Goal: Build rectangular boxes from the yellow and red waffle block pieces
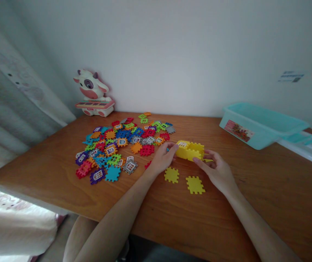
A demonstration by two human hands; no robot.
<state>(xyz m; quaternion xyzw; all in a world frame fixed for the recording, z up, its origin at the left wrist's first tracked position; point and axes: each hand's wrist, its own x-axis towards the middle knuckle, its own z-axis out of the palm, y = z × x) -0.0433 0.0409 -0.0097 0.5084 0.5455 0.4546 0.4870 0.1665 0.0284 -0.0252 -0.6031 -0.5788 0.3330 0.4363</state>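
Note:
Between my two hands is a yellow box-like assembly (186, 153) of interlocking building tiles, with a white window piece set in its top left part. Its right part is uncovered on top, so the inside shows. My left hand (164, 156) grips the assembly's left end, fingers closed on it. At the right end, my right hand (216, 168) has its thumb on the front wall and its fingers behind the side. Two loose yellow tiles lie flat on the table in front: a left one (171, 175) and a right one (195, 185).
A spread pile of coloured tiles (123, 134) covers the table's (46, 163) left middle. A cow-shaped toy piano (94, 95) stands at the back left against the wall. An aqua plastic bin (265, 120) sits at the back right, with a translucent lid (305, 151) beside it.

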